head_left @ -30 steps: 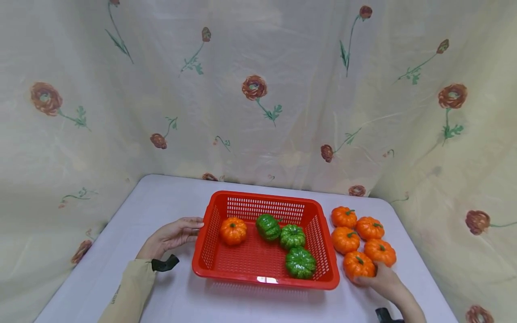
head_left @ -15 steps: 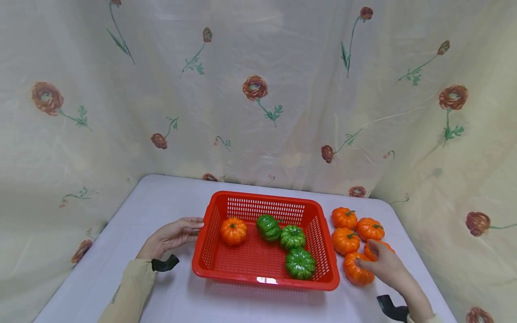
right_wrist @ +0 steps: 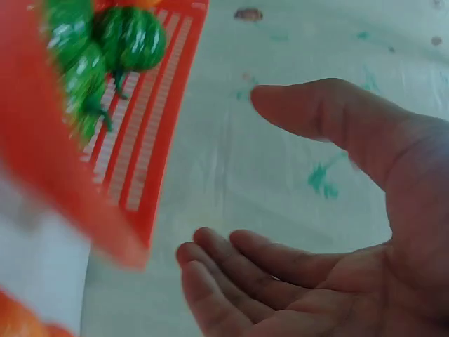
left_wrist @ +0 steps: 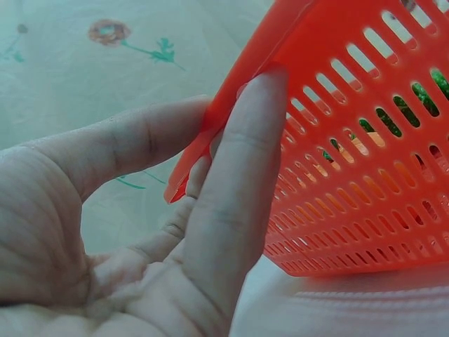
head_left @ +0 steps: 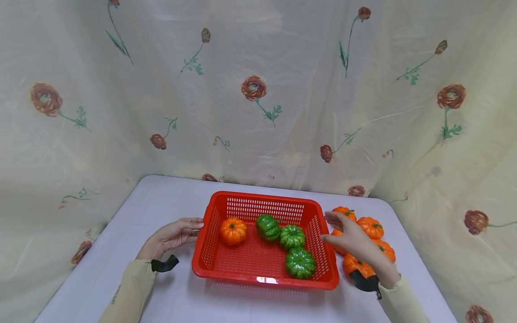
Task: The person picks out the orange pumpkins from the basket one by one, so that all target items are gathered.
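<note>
A red plastic basket (head_left: 250, 264) with slotted walls stands on the table. Inside it lie one small orange pumpkin (head_left: 233, 231) on the left and three green pumpkins (head_left: 292, 237) towards the right. My left hand (head_left: 171, 235) holds the basket's left rim; the left wrist view shows the rim (left_wrist: 242, 67) pinched between thumb and fingers. At the right rim is my right hand (head_left: 350, 235), with thumb and fingers spread apart. In the right wrist view nothing lies between its fingers (right_wrist: 280, 263), and a gap separates them from the basket (right_wrist: 158, 175).
Several orange pumpkins (head_left: 370, 228) sit on the table right of the basket, partly hidden under my right hand and forearm. A white cloth covers the table (head_left: 173, 296). Behind and at both sides hangs a floral curtain (head_left: 291, 89).
My right hand has left the nearest orange pumpkins and moved up and left to the basket's right rim, with nothing in it. The left hand and the basket have stayed put.
</note>
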### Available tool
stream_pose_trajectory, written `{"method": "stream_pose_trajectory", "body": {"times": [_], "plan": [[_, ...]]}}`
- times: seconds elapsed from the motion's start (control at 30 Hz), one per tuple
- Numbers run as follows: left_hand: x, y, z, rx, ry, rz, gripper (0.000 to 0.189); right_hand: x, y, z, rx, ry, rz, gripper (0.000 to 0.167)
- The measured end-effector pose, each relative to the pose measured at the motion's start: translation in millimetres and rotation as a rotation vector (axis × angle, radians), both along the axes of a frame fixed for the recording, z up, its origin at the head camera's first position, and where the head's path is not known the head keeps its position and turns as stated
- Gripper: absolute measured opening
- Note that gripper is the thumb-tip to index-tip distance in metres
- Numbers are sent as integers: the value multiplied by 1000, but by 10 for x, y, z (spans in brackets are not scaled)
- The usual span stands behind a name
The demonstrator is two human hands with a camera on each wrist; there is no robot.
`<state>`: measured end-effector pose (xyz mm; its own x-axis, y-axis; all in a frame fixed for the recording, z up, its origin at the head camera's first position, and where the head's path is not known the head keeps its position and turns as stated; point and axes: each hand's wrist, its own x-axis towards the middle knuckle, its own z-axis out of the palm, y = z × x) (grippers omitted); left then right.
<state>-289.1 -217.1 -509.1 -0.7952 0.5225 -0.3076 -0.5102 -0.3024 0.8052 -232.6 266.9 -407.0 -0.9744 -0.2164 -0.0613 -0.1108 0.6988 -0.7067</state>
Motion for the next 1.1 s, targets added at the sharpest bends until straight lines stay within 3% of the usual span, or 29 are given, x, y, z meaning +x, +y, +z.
{"method": "stream_pose_trajectory", "body": {"times": [0.13,0.33,0.57,0.87,1.1], "plan": [[7,2,-7,-4,2,2,42,-142,-220,43,-47,21,79,74],[48,-13,-18,-66,-34,88,58,-326,-553,34,-91,-11,181,71],[6,11,-1,-24,-8,16,45,-517,-941,20,-65,-25,249,69],[23,-23,6,-11,-12,22,45,-677,-1477,-150,-35,-79,364,70],[-5,-19,-7,-7,-14,14,47,-746,-1766,-294,3,-70,403,71]]}}
